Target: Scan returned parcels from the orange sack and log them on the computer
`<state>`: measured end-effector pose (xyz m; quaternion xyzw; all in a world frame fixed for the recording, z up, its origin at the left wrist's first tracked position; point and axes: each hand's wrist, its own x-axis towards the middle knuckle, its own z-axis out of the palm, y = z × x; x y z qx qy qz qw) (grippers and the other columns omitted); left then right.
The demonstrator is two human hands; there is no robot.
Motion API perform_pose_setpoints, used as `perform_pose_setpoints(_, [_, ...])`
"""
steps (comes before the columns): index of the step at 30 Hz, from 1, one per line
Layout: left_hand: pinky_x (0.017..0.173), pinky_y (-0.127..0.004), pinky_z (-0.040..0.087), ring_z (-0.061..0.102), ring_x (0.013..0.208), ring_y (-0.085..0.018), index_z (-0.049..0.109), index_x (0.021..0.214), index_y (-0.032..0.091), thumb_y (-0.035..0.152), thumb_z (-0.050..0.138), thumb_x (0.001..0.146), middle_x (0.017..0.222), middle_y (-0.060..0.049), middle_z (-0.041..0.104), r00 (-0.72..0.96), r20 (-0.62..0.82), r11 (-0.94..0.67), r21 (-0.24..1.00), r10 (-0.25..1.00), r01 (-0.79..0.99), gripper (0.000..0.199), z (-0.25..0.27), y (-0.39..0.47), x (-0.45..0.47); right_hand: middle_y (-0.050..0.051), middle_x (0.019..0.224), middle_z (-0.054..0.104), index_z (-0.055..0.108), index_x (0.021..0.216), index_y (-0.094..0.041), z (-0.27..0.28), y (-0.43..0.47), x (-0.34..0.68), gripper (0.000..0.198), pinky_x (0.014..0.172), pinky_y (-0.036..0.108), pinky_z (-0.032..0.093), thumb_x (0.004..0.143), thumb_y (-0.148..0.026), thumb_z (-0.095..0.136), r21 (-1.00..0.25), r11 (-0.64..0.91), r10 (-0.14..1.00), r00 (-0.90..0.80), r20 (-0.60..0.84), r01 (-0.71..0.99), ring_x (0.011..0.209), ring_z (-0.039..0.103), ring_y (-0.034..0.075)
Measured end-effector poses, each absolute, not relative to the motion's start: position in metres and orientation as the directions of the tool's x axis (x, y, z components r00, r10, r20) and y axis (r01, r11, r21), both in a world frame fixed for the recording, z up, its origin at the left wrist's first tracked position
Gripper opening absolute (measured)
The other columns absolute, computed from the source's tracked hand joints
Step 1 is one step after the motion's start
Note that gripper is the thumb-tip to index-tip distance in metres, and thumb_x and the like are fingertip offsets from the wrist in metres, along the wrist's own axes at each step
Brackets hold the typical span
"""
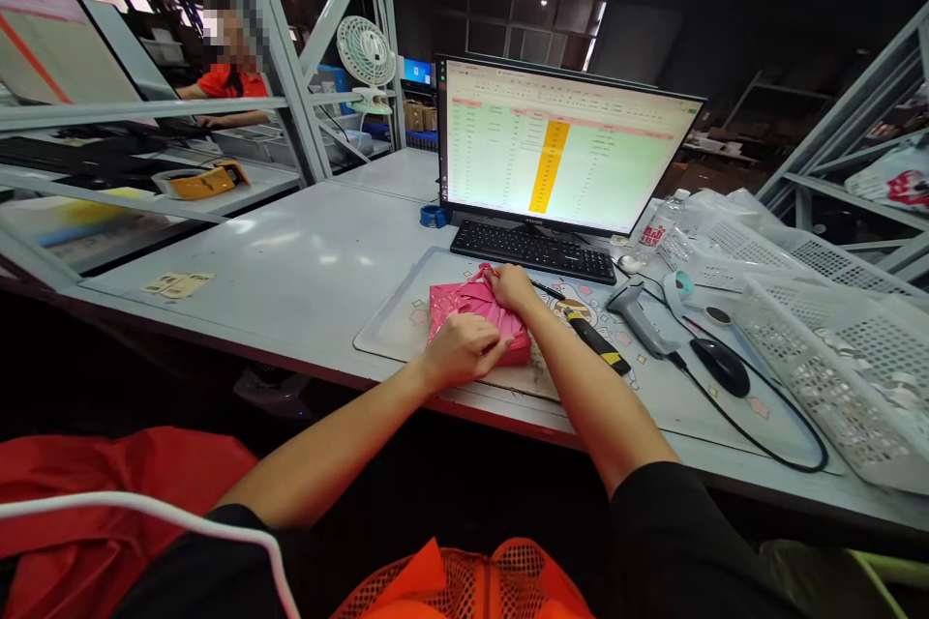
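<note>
Orange mesh vest: nearest thing in the head view, well to the near side of the keyboard.
White cable: ran loose, near side and well left of the keyboard. Could have snagged on the left arm.
Pink package: lay on the printed mat, just to the near side of the keyboard's left half.
Right hand: fingers closed on a gathered fold of pink wrap, at the package side facing the keyboard.
Left hand: fingers curled in a loose fist over the package side away from the keyboard. Couldn't tell if it pinched wrap or only pressed.
Wrap risk: thin-looking film, pulled into a tight fold; too hard a tug could have torn it.
Slip risk: with a weak left hold, a pull could have skated the box toward the keyboard and pressed keys.
Cutter risk: yellow-and-black cutter lay near side of the keyboard's right half, beside the right forearm; a sideways elbow could have knocked it. Blade state not readable.
Package look: boxy, bright pink, shiny, creased on top with folds running to the right hand; flatter and redder on the side away from the keyboard. Contents hidden.
</note>
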<state>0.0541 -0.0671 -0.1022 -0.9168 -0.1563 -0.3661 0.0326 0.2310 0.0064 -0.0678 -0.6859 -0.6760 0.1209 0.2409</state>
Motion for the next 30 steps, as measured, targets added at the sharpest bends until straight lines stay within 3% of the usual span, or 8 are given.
perform_pose_setpoints(5, [0.074,-0.037,0.047,0.064,0.072,-0.021,0.062,0.075,0.020,0.038,0.048,0.113,0.073,-0.005,0.068,0.731,0.593,-0.924,0.058,0.337,0.378,0.045,-0.096,-0.066,0.046,0.002,0.077,0.073,0.082,0.101,-0.016,-0.058,-0.005,0.249,0.062,0.068,0.030,0.050,0.099,-0.072,0.054,-0.633,0.112,0.988,-0.020,0.151,0.766,0.069,0.060,0.018])
perform_pose_setpoints(10, [0.091,-0.043,0.052,0.067,0.093,-0.027,0.070,0.094,0.017,0.041,0.058,0.110,0.096,-0.010,0.075,0.673,0.628,-0.893,0.080,0.391,0.444,0.031,-0.095,-0.069,0.015,0.013,0.124,0.078,0.074,0.132,-0.019,-0.046,-0.065,0.293,0.050,0.096,0.036,0.057,0.098,-0.054,0.063,-0.689,0.199,0.974,-0.061,0.220,0.697,0.107,0.072,0.023])
perform_pose_setpoints(13, [0.107,-0.049,0.049,0.065,0.120,-0.033,0.069,0.128,0.017,0.043,0.058,0.111,0.123,-0.015,0.075,0.585,0.704,-0.863,0.078,0.402,0.499,0.034,-0.099,-0.075,-0.005,0.019,0.140,0.071,0.067,0.144,-0.018,-0.066,-0.119,0.329,0.055,0.111,0.046,0.052,0.096,-0.046,0.066,-0.495,0.026,0.957,0.122,0.264,0.869,0.127,0.068,0.032])
perform_pose_setpoints(17, [0.119,-0.063,0.041,0.050,0.146,-0.043,0.060,0.148,0.022,0.059,0.064,0.104,0.154,-0.017,0.062,0.442,0.717,-0.758,0.183,0.539,0.627,0.058,-0.110,-0.073,-0.026,0.023,0.142,0.068,0.057,0.157,-0.018,-0.116,-0.176,0.360,0.065,0.103,0.054,0.056,0.100,-0.048,0.062,-0.142,-0.273,0.942,0.294,0.164,0.952,0.129,0.066,0.041])
perform_pose_setpoints(20, [0.122,-0.063,0.044,0.046,0.154,-0.044,0.052,0.158,0.027,0.073,0.068,0.096,0.170,-0.016,0.046,0.370,0.633,-0.685,0.369,0.680,0.628,0.079,-0.121,-0.067,-0.033,0.024,0.140,0.069,0.058,0.156,-0.014,-0.131,-0.193,0.365,0.056,0.104,0.052,0.055,0.104,-0.033,0.048,-0.139,-0.281,0.929,0.305,0.209,0.950,0.130,0.065,0.038])
perform_pose_setpoints(25, [0.123,-0.052,0.049,0.050,0.154,-0.040,0.022,0.175,0.025,0.075,0.083,0.082,0.173,-0.018,0.043,0.269,0.452,-0.518,0.633,0.851,0.576,0.121,-0.133,-0.066,-0.031,0.014,0.108,0.079,0.064,0.150,-0.017,-0.077,-0.193,0.330,0.053,0.090,0.042,0.060,0.107,-0.032,0.037,-0.393,0.012,0.882,0.175,0.437,0.920,0.100,0.076,0.029])
perform_pose_setpoints(28, [0.124,-0.050,0.049,0.046,0.157,-0.041,0.013,0.177,0.024,0.069,0.090,0.077,0.176,-0.019,0.036,0.242,0.397,-0.459,0.665,0.885,0.590,0.134,-0.134,-0.067,-0.030,0.009,0.099,0.080,0.062,0.154,-0.021,-0.032,-0.174,0.276,0.051,0.080,0.035,0.058,0.109,-0.035,0.041,-0.345,0.261,0.886,-0.081,0.457,0.901,0.084,0.074,0.023])
perform_pose_setpoints(30, [0.125,-0.050,0.047,0.044,0.158,-0.041,0.009,0.178,0.023,0.064,0.093,0.077,0.177,-0.020,0.034,0.242,0.393,-0.454,0.656,0.887,0.603,0.137,-0.133,-0.067,-0.030,0.010,0.110,0.081,0.057,0.158,-0.022,-0.010,-0.152,0.235,0.052,0.080,0.035,0.056,0.109,-0.030,0.041,-0.251,0.346,0.901,-0.246,0.357,0.904,0.088,0.074,0.023])
